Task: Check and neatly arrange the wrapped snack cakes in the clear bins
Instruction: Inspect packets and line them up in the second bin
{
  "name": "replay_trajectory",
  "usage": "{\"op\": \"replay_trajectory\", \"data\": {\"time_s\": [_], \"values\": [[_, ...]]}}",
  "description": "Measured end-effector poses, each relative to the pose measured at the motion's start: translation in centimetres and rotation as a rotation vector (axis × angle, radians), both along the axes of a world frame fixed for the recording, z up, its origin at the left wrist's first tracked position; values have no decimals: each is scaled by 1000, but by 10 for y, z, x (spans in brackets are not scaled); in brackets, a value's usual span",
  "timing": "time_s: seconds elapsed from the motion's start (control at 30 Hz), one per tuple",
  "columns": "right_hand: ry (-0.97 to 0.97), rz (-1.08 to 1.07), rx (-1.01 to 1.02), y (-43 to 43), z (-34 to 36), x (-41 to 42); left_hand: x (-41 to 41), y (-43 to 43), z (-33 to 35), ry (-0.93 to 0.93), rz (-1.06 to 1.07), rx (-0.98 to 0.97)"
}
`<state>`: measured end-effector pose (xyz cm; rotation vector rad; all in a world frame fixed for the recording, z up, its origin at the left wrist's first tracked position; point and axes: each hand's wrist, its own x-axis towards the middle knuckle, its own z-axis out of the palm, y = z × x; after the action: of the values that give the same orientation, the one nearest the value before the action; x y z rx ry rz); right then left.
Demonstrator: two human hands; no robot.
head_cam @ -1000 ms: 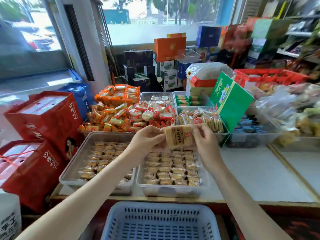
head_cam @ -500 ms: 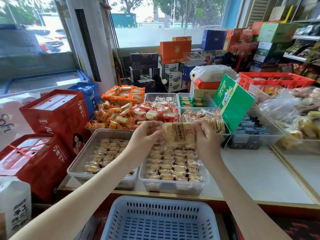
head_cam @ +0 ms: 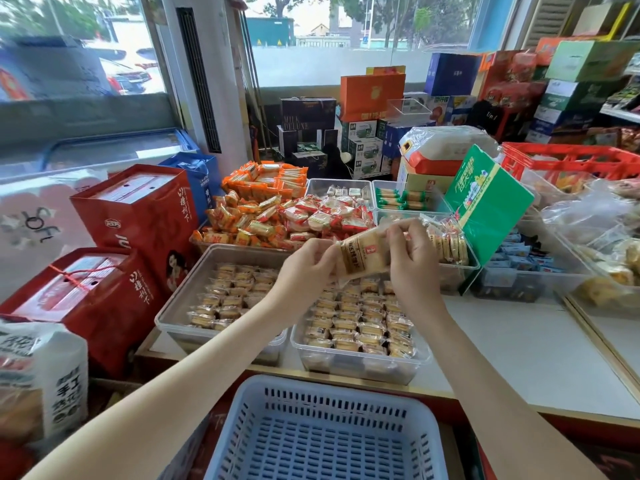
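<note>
Nearest: blue basket (head_cam: 329,398), on the near side of the counter (head_cam: 512,348). Past it, two clear bins side by side, left bin (head_cam: 183,293) and right bin (head_cam: 360,367), each with rows of wrapped cakes (head_cam: 360,327); above the right bin, left hand (head_cam: 306,268) and right hand (head_cam: 410,261) pinch one snack cake (head_cam: 360,252) by its ends, tilted, seemingly clear of the rows. Farther back: heaped orange packets (head_cam: 249,216).

the person appears as two bare arms. the left forearm (head_cam: 194,382) is long and slender, uncovered from the wrist down to the picture's lower edge, and the right forearm (head_cam: 485,393) is bare in the same way. the left grip (head_cam: 304,268) and the right grip (head_cam: 412,268) are bare hands with slim fingers. the nails are too small to make out.
</note>
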<state>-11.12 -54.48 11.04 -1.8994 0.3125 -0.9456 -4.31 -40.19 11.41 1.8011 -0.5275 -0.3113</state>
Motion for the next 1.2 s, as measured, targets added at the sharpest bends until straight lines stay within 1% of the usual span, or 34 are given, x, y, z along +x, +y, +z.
{"op": "replay_trajectory", "data": {"time_s": [0.07, 0.13, 0.23, 0.3, 0.33, 0.4, 0.47, 0.5, 0.53, 0.6, 0.7, 0.77, 0.8, 0.9, 0.97, 1.03, 1.1, 1.2], "values": [[-20, 49, -102, 9, 3, 0, -5, -8, -1, 198, -75, -43], [14, 160, -189, 17, 3, -1, -10, -11, -2, 347, -201, -176], [190, 366, -314, 21, -1, -5, -9, -7, -6, 409, -283, -316], [200, 446, -231, 18, -3, -7, -5, -1, -9, 472, -276, -408], [169, 437, -151, 17, -3, -8, -3, 1, -10, 535, -261, -465], [121, 342, 14, 11, -6, -6, 0, 5, -14, 630, -220, -535], [186, 281, 106, 4, -7, -3, 2, 9, -15, 679, -183, -582], [253, 306, 152, 1, -9, -2, 4, 12, -15, 687, -182, -595], [298, 364, 234, -1, -10, -2, 6, 14, -15, 690, -193, -597], [295, 470, 419, -4, -14, 0, 8, 18, -14, 681, -211, -560], [247, 532, 605, -4, -15, 4, 13, 21, -18, 681, -210, -513], [267, 595, 749, -4, -16, 7, 17, 22, -23, 687, -232, -499], [291, 611, 777, -4, -17, 8, 18, 23, -24, 685, -248, -483], [313, 526, 685, -5, -24, 11, 24, 25, -32, 650, -266, -408], [310, 450, 627, -6, -29, 13, 25, 25, -38, 649, -258, -388], [338, 417, 578, -7, -34, 16, 27, 25, -45, 650, -250, -382], [382, 440, 597, -8, -41, 19, 31, 25, -52, 653, -240, -361], [449, 518, 706, -10, -51, 20, 36, 27, -64, 655, -207, -277]]}}
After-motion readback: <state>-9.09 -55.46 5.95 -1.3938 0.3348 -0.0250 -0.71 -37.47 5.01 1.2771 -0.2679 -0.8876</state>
